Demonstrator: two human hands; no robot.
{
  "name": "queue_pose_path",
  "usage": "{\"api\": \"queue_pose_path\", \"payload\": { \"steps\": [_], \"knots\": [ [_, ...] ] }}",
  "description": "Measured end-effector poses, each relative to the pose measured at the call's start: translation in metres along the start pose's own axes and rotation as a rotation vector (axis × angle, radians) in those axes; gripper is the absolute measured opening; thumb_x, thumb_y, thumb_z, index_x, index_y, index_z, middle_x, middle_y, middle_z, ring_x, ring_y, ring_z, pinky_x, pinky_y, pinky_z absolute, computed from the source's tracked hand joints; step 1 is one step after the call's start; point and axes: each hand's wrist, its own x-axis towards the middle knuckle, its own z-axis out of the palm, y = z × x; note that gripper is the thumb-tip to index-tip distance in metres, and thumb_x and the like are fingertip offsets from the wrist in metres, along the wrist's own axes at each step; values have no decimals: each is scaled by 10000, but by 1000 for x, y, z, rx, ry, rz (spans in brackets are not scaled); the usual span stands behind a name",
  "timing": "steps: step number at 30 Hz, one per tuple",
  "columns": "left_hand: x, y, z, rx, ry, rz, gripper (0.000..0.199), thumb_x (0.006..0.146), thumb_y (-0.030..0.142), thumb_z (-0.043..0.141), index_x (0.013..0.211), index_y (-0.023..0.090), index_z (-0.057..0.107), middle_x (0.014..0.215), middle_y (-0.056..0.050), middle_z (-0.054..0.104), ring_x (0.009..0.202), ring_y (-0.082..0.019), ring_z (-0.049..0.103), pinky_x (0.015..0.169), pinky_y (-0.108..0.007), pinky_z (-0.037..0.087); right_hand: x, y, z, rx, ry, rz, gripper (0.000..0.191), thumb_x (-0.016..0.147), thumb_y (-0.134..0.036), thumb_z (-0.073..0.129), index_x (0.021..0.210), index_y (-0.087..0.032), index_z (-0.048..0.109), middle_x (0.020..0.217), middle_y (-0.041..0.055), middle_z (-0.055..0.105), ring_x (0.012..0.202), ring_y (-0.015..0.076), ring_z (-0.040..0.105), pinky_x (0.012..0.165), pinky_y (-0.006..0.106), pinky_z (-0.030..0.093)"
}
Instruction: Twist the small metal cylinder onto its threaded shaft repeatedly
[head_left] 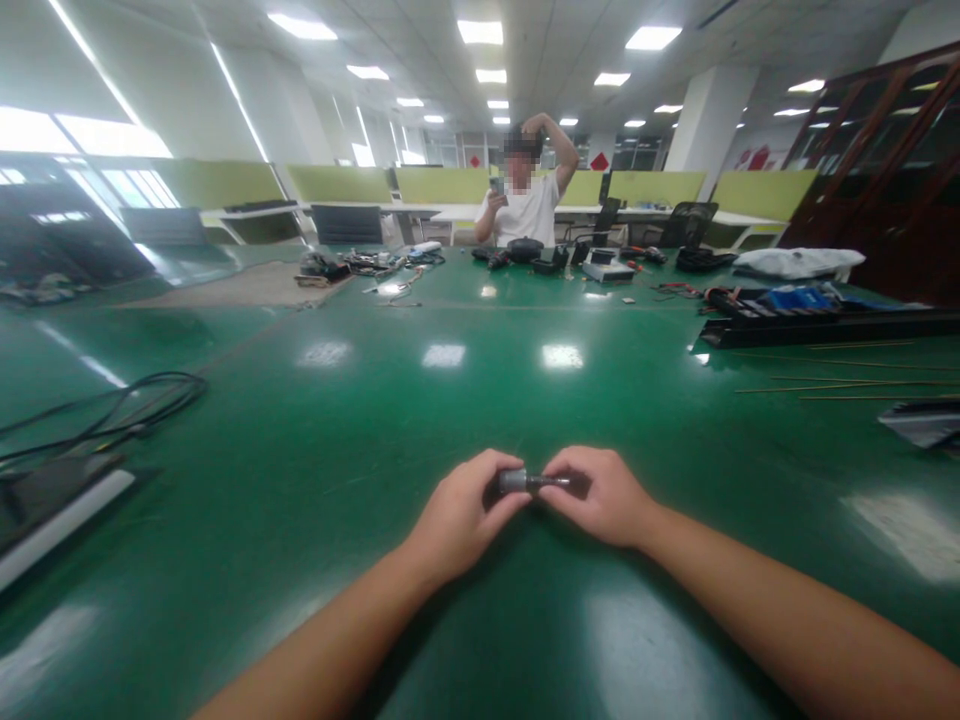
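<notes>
In the head view, my left hand point(469, 510) pinches a small grey cylinder point(514, 481) between thumb and fingers. A thin dark shaft point(551, 482) runs from the cylinder's right end, in line with it. My right hand point(604, 495) has its thumb and fingertips closed around this shaft, whose far end shows inside the curled hand. Both hands are held low over the near middle of the green tabletop point(420, 410). What exactly the piece is cannot be made out.
Black cables point(161, 395) and a dark device point(52, 510) lie at the left. Thin rods point(840, 380) and a black tray point(825, 330) sit at the right. Along the far edge are tools and a white-grey box point(606, 265). Behind them a person point(525, 205) holds a phone.
</notes>
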Motion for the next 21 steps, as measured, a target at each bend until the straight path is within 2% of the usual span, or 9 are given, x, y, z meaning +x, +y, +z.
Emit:
{"api": "queue_pose_path", "payload": {
  "steps": [21],
  "knots": [
    [3, -4, -2, 4, 38, -12, 250, 906, 342, 633, 1138, 265, 584, 1069, -6, 645, 970, -182, 602, 864, -325, 477, 0, 0, -3, -19, 32, 52, 37, 804, -210, 692, 838, -194, 693, 755, 15, 689, 686, 164, 615, 665, 274, 446]
  ]
}}
